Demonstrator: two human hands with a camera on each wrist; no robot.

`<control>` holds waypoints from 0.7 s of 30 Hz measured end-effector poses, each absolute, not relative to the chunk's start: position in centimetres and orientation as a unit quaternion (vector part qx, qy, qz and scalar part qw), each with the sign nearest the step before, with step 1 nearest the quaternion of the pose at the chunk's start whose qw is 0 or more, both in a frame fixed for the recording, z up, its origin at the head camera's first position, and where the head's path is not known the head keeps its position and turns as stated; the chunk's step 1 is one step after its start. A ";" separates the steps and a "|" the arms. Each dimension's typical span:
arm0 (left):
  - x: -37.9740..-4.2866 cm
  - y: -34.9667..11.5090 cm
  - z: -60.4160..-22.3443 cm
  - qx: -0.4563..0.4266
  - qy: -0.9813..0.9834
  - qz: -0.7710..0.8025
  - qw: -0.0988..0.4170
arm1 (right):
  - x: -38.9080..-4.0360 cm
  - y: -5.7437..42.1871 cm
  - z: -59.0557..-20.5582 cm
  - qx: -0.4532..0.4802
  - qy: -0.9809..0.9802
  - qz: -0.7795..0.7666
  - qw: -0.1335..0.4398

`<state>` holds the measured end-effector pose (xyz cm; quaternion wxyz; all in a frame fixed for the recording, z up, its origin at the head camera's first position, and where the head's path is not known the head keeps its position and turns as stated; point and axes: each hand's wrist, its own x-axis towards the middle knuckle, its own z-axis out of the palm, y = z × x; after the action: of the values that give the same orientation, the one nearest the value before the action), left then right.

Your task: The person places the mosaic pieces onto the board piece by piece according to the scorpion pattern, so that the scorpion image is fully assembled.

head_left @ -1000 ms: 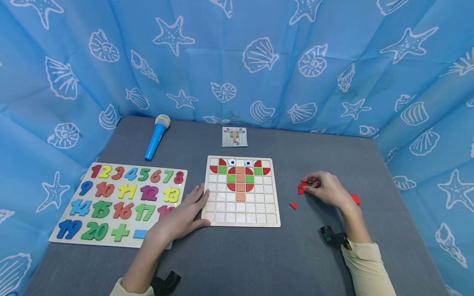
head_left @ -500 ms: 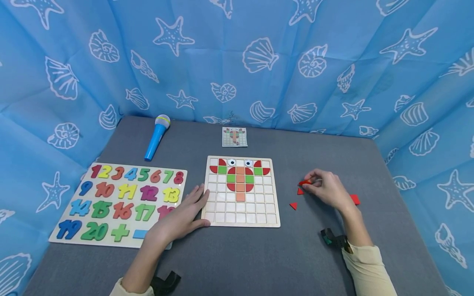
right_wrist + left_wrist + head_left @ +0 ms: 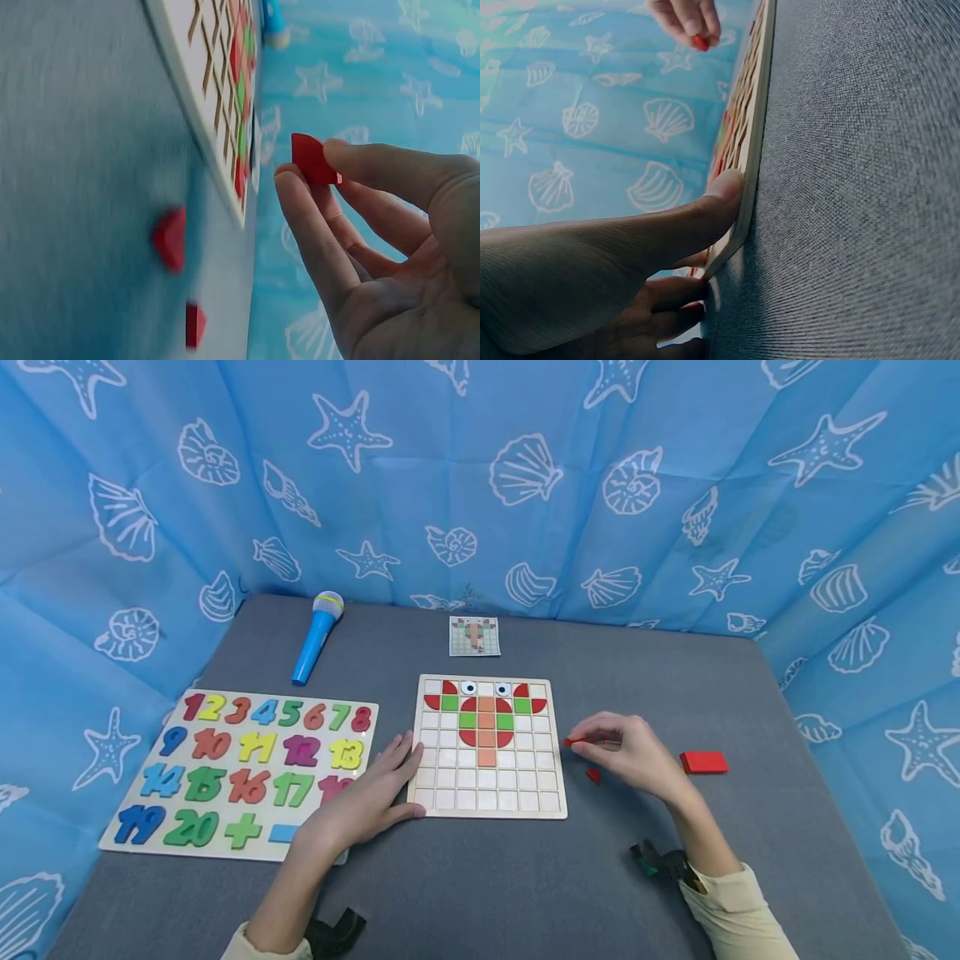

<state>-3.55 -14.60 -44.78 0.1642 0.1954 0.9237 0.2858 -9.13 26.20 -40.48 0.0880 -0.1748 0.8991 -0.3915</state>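
Note:
My left hand (image 3: 372, 792) rests along the left edge of the wooden grid board (image 3: 525, 789), its thumb (image 3: 726, 184) on the rim in the left wrist view. Red, green and orange tiles and two eye tiles form a figure in the board's upper squares. Just off the board's right edge, my right hand (image 3: 626, 752) pinches a red quarter-circle tile (image 3: 311, 159) between thumb and fingers, raised above the table. A red triangle tile (image 3: 593, 776) lies below that hand. The right wrist view shows a second loose red tile (image 3: 195, 326) on the table, covered by the hand from above.
A number puzzle board (image 3: 225, 852) lies at the left, partly under the left forearm. Behind it is a blue toy microphone (image 3: 315, 643). A small pattern card (image 3: 474, 637) lies beyond the grid board. Red blocks (image 3: 703, 762) sit at the right. A blue curtain (image 3: 420, 485) encloses the table.
My right hand has lifted the red quarter-circle tile and moved left with it toward the grid board, uncovering the red blocks at the right. The left hand stays in place.

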 end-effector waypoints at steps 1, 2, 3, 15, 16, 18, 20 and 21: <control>-3.5 -14.5 -44.4 0.194 0.923 0.284 0.171 | -9.0 25.8 -40.5 -0.182 0.896 -0.396 0.091; -3.5 -14.5 -44.3 0.194 0.923 0.284 0.170 | -8.8 25.4 -40.5 -0.186 0.892 -0.400 0.096; -3.4 -14.5 -44.0 0.194 0.923 0.283 0.175 | -8.7 24.9 -40.5 -0.191 0.889 -0.405 0.099; -3.9 -15.0 -46.3 0.208 0.921 0.295 0.150 | -7.6 19.9 -41.5 -0.224 0.839 -0.470 0.157; -3.8 -15.1 -46.4 0.210 0.921 0.292 0.146 | -7.5 19.5 -41.6 -0.228 0.837 -0.471 0.160; -3.7 -14.9 -45.7 0.208 0.920 0.295 0.154 | -7.3 18.8 -41.8 -0.234 0.834 -0.470 0.166; -3.6 -14.8 -45.1 0.205 0.919 0.296 0.159 | -7.2 18.2 -42.1 -0.242 0.836 -0.462 0.168; -3.6 -14.8 -45.1 0.206 0.920 0.293 0.158 | -7.1 17.9 -42.2 -0.247 0.839 -0.456 0.167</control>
<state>-3.55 -14.79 -45.06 0.1581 0.2060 0.9201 0.2931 -7.12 17.92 -42.18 0.1671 -0.2472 0.8386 -0.4558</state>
